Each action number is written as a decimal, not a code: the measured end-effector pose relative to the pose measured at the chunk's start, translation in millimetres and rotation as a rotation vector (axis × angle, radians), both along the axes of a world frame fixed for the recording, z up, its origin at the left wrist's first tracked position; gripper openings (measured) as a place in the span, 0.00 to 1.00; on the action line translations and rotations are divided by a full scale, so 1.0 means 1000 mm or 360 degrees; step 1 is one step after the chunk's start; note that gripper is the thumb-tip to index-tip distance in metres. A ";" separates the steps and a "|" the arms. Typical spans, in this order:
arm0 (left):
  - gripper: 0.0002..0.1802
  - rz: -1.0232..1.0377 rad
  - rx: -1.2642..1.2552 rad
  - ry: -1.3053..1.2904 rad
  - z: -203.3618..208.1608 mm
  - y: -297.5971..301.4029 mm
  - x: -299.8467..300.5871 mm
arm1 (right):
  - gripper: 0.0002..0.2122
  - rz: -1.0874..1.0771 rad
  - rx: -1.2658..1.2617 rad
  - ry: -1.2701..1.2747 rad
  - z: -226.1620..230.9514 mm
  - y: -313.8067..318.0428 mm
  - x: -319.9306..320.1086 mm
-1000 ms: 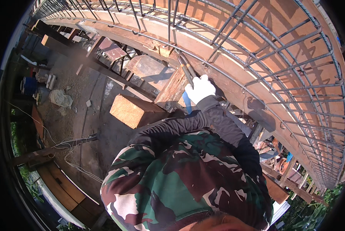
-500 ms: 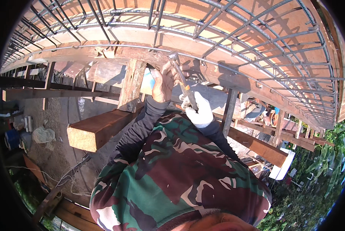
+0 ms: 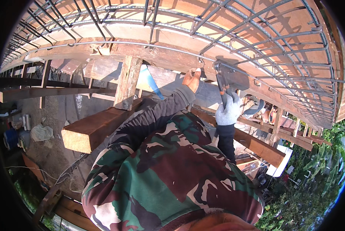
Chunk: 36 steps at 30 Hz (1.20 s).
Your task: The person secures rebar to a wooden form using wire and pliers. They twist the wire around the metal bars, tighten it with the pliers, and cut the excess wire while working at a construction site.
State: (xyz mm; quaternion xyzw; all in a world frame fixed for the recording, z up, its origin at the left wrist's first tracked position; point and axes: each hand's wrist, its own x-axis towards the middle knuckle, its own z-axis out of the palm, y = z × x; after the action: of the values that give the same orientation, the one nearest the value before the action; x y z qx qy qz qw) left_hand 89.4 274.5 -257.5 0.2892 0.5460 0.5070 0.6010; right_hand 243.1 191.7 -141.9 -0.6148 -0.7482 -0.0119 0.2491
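Note:
My right hand (image 3: 228, 109), in a white knitted glove, is wrapped round the handle of a hammer (image 3: 220, 77). The hammer has a metal head and an orange band, and its head is raised by the timber edge beam (image 3: 161, 55). To the left of it my bare left hand (image 3: 191, 79) is closed at the face of the same beam, thumb and fingers pinched together. Whatever it pinches, if anything, is too small to make out. A thin steel rod (image 3: 130, 42) runs along the beam just above both hands.
A cage of steel rebar (image 3: 253, 36) fills the formwork beyond the beam. A rough upright post (image 3: 127, 82) and a thick squared timber (image 3: 85, 131) stand on the left. Another timber (image 3: 259, 145) lies right. Ground (image 3: 64, 115) shows far below; plants (image 3: 315, 173) grow lower right.
My hands have moved apart and to the right; the hammer, earlier close by my left hand, has swung right with my right hand. My left hand has shifted along the beam and closed.

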 end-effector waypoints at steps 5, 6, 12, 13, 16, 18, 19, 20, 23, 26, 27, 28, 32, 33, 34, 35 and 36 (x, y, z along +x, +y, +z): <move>0.16 0.0093 -0.0364 -0.1061 0.009 0.003 0.025 | 0.20 -0.0157 0.0049 -0.0617 0.010 0.021 0.026; 0.16 0.0025 -0.0293 -0.1058 0.005 0.004 0.029 | 0.19 -0.0175 0.0069 -0.0684 0.008 0.025 0.030; 0.15 -0.0123 -0.0389 -0.1221 0.044 0.009 0.025 | 0.12 -0.0066 0.0230 -0.1021 0.019 0.049 0.029; 0.16 -0.0121 -0.0404 -0.1236 0.052 0.011 0.025 | 0.11 -0.0045 0.0234 -0.1070 0.022 0.053 0.027; 0.17 -0.0145 -0.0448 -0.1418 0.076 0.017 0.020 | 0.12 -0.0061 0.0225 -0.1122 0.027 0.058 0.022; 0.17 -0.0150 -0.0392 -0.1472 0.075 0.017 0.018 | 0.14 -0.0134 0.0276 -0.1085 0.015 0.065 0.032; 0.18 -0.0144 -0.0408 -0.1491 0.076 0.016 0.018 | 0.18 -0.0232 0.0255 -0.0990 0.005 0.068 0.041; 0.18 -0.0138 -0.0431 -0.1509 0.077 0.015 0.019 | 0.18 -0.0219 0.0249 -0.1005 0.007 0.068 0.038; 0.19 -0.0183 -0.0414 -0.1522 0.079 0.015 0.020 | 0.18 -0.0130 0.0209 -0.1147 0.021 0.067 0.026; 0.20 -0.0106 -0.0371 -0.1653 0.079 0.018 0.016 | 0.18 0.0108 0.0141 -0.1484 0.041 0.068 0.003; 0.21 -0.0157 -0.0389 -0.1634 0.080 0.019 0.014 | 0.17 0.0107 0.0177 -0.1453 0.041 0.069 0.001; 0.21 -0.0205 -0.0406 -0.1614 0.079 0.020 0.012 | 0.15 0.0109 0.0213 -0.1422 0.038 0.071 0.001; 0.22 -0.0184 -0.0439 -0.1646 0.084 0.021 0.014 | 0.11 -0.0029 0.0276 -0.1117 0.022 0.070 0.006; 0.23 -0.0171 -0.0432 -0.1657 0.085 0.020 0.014 | 0.10 -0.0034 0.0287 -0.1094 0.021 0.069 0.006; 0.23 -0.0159 -0.0425 -0.1668 0.087 0.020 0.014 | 0.09 -0.0035 0.0305 -0.1070 0.021 0.070 0.005; 0.23 -0.0153 -0.0422 -0.1682 0.088 0.019 0.013 | 0.09 -0.0001 0.0305 -0.1165 0.030 0.067 -0.002; 0.23 -0.0151 -0.0405 -0.1696 0.086 0.018 0.013 | 0.09 0.0032 0.0304 -0.1260 0.035 0.065 -0.006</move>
State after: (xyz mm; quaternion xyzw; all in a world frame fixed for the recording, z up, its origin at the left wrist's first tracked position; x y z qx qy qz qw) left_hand 102.8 292.9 -171.5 -0.0581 0.2094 0.4855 0.8468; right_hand 236.7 256.3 -107.0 -0.5295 -0.7878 -0.3146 -0.0022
